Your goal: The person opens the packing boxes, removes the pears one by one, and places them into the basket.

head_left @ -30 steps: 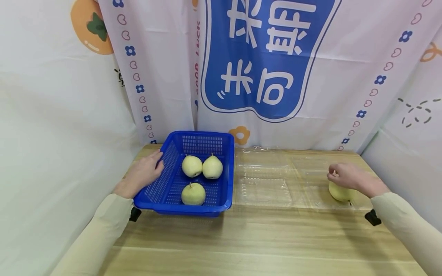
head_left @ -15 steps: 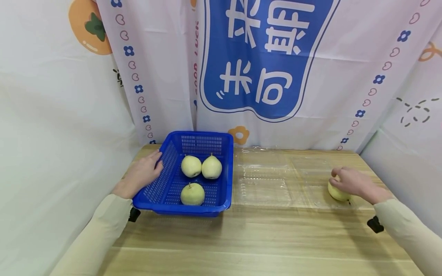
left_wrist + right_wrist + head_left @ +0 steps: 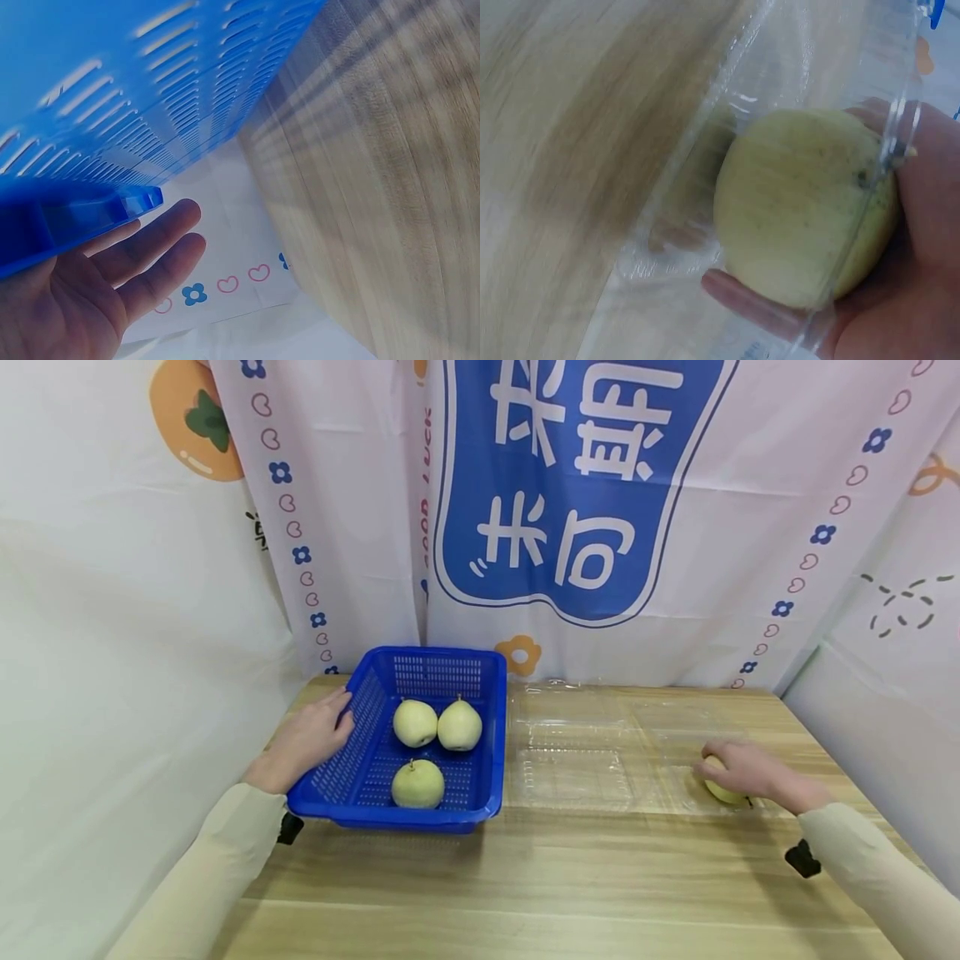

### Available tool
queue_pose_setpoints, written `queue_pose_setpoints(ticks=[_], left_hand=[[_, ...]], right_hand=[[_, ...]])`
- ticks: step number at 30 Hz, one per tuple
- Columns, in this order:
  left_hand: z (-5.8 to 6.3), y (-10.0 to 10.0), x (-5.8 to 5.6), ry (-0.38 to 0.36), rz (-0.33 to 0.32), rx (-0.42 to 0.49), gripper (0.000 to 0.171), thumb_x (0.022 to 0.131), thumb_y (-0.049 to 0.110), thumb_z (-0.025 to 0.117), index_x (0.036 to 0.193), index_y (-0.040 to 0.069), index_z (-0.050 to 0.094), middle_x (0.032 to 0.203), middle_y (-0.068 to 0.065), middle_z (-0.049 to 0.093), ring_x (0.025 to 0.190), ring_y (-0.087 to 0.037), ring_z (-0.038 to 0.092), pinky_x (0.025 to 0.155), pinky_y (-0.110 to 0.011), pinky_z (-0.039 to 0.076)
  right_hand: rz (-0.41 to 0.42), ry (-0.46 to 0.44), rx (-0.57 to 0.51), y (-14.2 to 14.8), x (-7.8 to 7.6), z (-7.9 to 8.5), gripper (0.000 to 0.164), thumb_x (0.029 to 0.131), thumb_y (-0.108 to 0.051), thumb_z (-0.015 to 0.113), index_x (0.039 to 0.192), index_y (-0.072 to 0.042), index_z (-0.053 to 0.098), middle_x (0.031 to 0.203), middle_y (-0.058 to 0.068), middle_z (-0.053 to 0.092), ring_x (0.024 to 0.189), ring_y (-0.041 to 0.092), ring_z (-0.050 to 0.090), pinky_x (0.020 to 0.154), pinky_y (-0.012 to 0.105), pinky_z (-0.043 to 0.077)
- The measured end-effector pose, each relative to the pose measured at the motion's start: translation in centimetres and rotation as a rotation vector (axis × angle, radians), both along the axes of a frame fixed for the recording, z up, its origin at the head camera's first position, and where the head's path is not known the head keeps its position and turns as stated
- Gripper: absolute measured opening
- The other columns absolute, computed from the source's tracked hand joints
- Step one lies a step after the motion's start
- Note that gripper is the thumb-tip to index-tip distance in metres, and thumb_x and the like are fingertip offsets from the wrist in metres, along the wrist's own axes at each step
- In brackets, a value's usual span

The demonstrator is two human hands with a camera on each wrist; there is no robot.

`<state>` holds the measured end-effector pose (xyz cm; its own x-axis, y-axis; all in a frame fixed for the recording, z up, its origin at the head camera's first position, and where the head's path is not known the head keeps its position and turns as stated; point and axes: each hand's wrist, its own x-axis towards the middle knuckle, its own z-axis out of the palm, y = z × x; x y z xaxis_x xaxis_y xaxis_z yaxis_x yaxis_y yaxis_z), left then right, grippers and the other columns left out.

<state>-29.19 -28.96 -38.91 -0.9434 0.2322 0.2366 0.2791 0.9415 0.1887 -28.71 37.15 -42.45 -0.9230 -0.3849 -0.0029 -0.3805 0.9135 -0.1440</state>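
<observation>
My left hand (image 3: 311, 735) rests on the left rim of a blue plastic basket (image 3: 495, 785). In the left wrist view its fingers (image 3: 161, 277) stretch out loosely beside the basket's slotted outer wall, and the thumb is hidden. Inside the basket sit three pale yellow-green pears, one pear (image 3: 417, 785) near the front and two touching behind it. At the far right my right hand (image 3: 750, 768) grips another pear (image 3: 802, 202) from above, fingers and thumb around its sides. That pear is low over a clear plastic tray (image 3: 573, 777), whose transparent wall crosses it in the right wrist view.
The clear tray has several shallow compartments and stretches right from the basket along the back of the wooden table (image 3: 562, 877). A printed cloth (image 3: 360, 527) hangs behind the table, with white cloth (image 3: 135, 652) along the sides.
My right hand has come down around the pear, its fingers now lower on the sides, and has shifted it slightly left. My left hand and the basket stay in place.
</observation>
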Motion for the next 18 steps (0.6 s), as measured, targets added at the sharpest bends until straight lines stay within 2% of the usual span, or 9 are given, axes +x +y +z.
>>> queue_pose_setpoints(ticks=[18], left_hand=[[0.21, 0.14, 0.15, -0.004, 0.007, -0.003, 0.051, 0.1, 0.02, 0.045, 0.142, -0.009, 0.043, 0.15, -0.029, 0.039, 0.133, -0.047, 0.045, 0.11, -0.059, 0.038]], right_hand=[[-0.032, -0.014, -0.015, -0.11, -0.06, -0.21, 0.039, 0.095, -0.037, 0.06, 0.11, -0.001, 0.066, 0.108, 0.02, 0.07, 0.098, 0.038, 0.067, 0.084, 0.055, 0.053]])
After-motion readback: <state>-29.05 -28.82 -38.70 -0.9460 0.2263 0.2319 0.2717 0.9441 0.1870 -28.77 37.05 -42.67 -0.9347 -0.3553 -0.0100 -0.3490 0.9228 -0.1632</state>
